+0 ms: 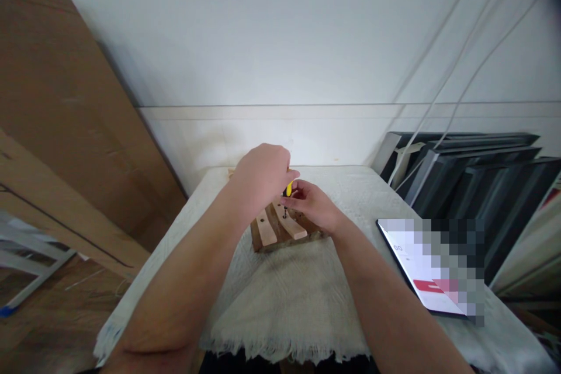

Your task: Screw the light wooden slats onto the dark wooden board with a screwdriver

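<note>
Here before me, the left hand (265, 166) grips a yellow screwdriver (288, 189), tip down at a pale wooden strip (291, 227) on the table's (284, 292) brown board (276, 228); the right hand (314, 203) pinches the screwdriver lower down.

Yellow screwdriver (289, 189), upper end hidden by left hand (265, 165)

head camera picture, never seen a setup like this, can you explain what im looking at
There is no machine: these are a person's own bare hands, seen from a camera on their head looking forward and down. The left hand grips a yellow-and-black tool, probably a screwdriver. The right hand is at the tool's lower end; whether it touches it is hard to tell. Below are pale wooden pieces on a darker wooden board, set on a cloth. A tablet lies to the right.
</note>
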### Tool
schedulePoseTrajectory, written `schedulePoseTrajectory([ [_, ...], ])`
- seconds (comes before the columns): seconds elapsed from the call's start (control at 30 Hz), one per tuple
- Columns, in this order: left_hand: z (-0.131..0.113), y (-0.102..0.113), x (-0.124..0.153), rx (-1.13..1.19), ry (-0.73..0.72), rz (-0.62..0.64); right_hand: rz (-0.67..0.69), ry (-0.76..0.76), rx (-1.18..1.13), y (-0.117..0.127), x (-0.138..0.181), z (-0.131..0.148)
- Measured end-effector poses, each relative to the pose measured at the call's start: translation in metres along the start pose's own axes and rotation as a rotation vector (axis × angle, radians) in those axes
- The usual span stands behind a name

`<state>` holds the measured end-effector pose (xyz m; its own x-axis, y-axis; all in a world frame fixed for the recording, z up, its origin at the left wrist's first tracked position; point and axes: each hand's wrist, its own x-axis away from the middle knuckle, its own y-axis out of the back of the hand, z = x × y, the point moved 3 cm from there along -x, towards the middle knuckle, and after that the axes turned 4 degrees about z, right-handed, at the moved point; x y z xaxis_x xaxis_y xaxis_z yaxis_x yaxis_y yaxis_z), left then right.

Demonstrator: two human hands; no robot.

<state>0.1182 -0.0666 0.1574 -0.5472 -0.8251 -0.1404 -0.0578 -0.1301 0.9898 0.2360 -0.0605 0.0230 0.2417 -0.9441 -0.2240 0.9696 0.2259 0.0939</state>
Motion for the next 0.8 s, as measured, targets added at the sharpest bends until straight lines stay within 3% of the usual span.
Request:
schedulePoseTrajectory([
  [0.27, 0.0010, -0.0024, 0.0015, -0.032, -0.137, 0.017, 0.067, 0.064, -0.026, 0.0055, 0.0012, 0.0016],
  [0.37, 0.0010, -0.0034, 0.0009, 0.053, -0.152, 0.034, 0.051, 0.041, 0.015, 0.0048, 0.0001, -0.0016],
  [0.6, 0.0089, -0.0036, -0.0018, 0.014, 0.055, -0.011, 0.015, 0.037, -0.010, 0.0001, 0.0012, 0.0010],
  [0.8, 0.0091, -0.0031, -0.0015, 0.098, -0.104, 0.037, 0.024, 0.071, -0.039, -0.0007, 0.0033, 0.0056],
])
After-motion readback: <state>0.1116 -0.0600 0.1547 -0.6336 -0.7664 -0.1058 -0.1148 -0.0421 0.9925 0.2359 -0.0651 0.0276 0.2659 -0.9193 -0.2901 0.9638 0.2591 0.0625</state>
